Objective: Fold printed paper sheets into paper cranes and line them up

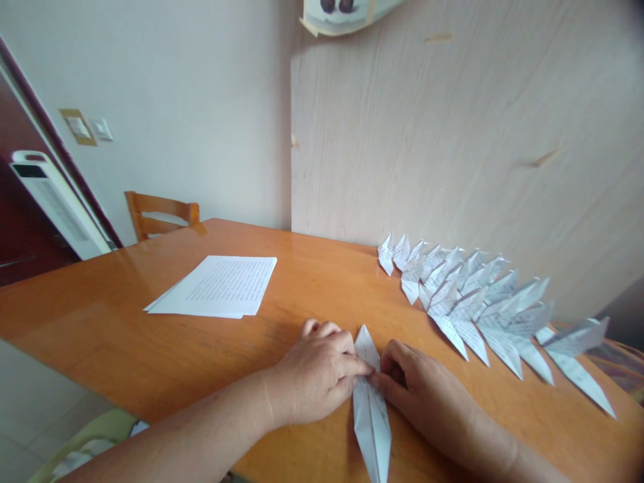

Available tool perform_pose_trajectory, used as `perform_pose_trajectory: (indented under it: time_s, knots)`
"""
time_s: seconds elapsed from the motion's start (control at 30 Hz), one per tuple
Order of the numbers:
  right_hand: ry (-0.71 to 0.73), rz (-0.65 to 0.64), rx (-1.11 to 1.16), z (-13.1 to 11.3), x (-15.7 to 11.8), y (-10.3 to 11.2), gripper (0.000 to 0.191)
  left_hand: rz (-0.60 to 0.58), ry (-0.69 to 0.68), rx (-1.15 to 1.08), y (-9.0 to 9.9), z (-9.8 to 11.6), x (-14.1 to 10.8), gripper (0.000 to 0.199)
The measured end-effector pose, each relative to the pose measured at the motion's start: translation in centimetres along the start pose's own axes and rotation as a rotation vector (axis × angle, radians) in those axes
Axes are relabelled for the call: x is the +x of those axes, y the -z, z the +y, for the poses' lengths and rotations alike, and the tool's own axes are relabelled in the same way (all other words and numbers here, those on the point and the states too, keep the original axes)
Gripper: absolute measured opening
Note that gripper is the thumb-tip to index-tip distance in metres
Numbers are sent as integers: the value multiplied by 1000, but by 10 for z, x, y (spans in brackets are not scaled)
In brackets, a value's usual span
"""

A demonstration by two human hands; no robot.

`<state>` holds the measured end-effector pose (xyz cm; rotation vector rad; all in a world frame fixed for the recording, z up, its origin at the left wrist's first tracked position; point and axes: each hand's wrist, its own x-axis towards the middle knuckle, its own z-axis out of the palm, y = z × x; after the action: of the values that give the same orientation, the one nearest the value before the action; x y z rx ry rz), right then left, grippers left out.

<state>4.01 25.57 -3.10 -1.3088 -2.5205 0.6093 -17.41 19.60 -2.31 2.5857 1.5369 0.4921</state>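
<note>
A long, narrow folded paper (372, 429) with pointed ends lies on the wooden table near its front edge. My left hand (322, 369) comes in from the left, its fingers closed and its index fingertip pressed on the middle of the paper. From the right, my right hand (420, 382) pinches the paper's right edge between thumb and curled fingers, close to the left fingertip. A lengthwise crease runs down the paper's near half. The fingers cover part of its middle.
Several folded paper pieces (467, 302) stand in rows at the right. A stack of printed sheets (221, 285) lies left of centre on the table (312, 282). Behind are a wooden chair (164, 211) and a board (453, 134) against the wall.
</note>
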Motion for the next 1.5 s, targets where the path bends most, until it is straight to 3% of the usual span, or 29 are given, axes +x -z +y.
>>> perform_pose_trajectory:
  time_s: [0.6, 0.87, 1.23, 1.5]
  knots:
    - [41, -59, -18, -1, 8, 7, 19, 2, 37, -82, -4, -5, 4, 23]
    - [-25, -73, -69, -2, 13, 1, 29, 10, 35, -66, -5, -6, 5, 24]
    - [1, -248, -40, -2, 26, 13, 29, 38, 64, -65, -4, -8, 4, 41]
    - [-53, -225, -72, -4, 29, 8, 38, 51, 69, -76, -7, -8, 5, 48]
